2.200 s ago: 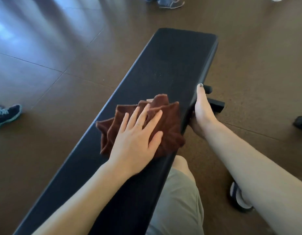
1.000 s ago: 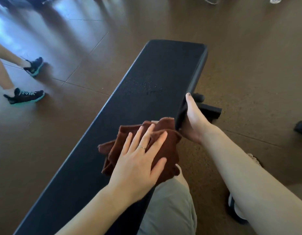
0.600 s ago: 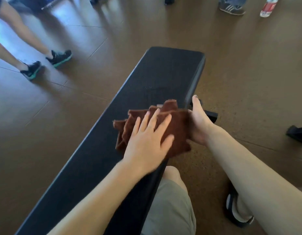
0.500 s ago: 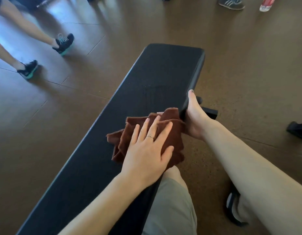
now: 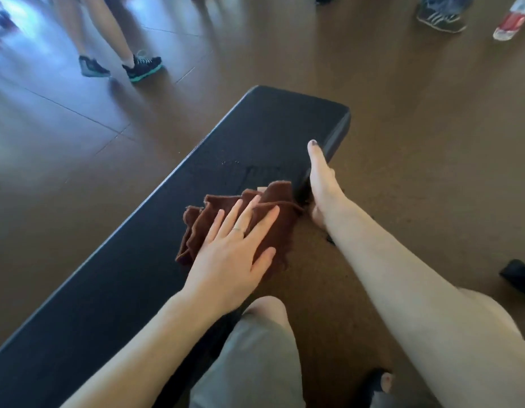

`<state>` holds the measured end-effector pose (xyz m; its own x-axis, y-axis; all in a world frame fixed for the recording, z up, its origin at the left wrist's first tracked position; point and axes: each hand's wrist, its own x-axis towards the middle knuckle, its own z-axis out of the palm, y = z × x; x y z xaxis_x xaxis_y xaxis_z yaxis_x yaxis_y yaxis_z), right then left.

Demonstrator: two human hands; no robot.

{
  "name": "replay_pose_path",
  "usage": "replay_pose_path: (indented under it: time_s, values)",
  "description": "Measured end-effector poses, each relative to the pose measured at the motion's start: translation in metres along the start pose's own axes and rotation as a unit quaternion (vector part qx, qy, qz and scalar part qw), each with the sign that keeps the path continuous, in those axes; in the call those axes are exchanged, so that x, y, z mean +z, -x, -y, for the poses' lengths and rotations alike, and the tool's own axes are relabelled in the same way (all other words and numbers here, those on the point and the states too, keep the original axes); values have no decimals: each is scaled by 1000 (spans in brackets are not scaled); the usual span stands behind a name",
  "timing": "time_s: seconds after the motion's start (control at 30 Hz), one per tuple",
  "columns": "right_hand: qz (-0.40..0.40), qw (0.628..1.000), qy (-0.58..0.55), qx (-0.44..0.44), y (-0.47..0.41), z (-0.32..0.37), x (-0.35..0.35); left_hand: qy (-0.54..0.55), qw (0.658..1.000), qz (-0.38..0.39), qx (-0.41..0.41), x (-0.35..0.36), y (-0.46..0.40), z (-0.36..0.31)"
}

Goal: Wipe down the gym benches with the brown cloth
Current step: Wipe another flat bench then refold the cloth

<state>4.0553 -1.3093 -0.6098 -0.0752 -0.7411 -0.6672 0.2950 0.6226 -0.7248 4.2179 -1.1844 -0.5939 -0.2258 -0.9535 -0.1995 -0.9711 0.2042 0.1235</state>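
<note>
Your left hand (image 5: 232, 257) lies flat, fingers spread, pressing the crumpled brown cloth (image 5: 267, 219) onto the black bench (image 5: 255, 136) pad, near its right edge and about midway along. Your right hand (image 5: 321, 184) grips the bench's right edge just beside the cloth, thumb on top, fingers hidden underneath.

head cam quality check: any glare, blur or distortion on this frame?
Head view: bluish window glare washes the floor top left; the passer-by's legs and the bottle top right are motion-smeared; the wide lens swells the near forearms. Left hand, brown cloth and the droplets on the bench read sharp enough.
</note>
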Motion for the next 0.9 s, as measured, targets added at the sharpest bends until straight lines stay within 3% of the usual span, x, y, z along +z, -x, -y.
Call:
replay_pose_path:
  time_s: [0.2,0.4,0.6,0.9]
  values:
    - [-68,994,-41,-77,-21,-17,15,20,998,-39,-51,5,5,-2]
    - [-26,997,-50,-44,-33,-17,4,50,989,-60,-126,-4,-50,-10]
    - [-21,998,-43,-43,-29,-14,0,66,979,-50,-188,6,3,-33]
    - [-28,998,-39,-46,-32,-20,0,86,971,-99,-200,1,-30,-9]
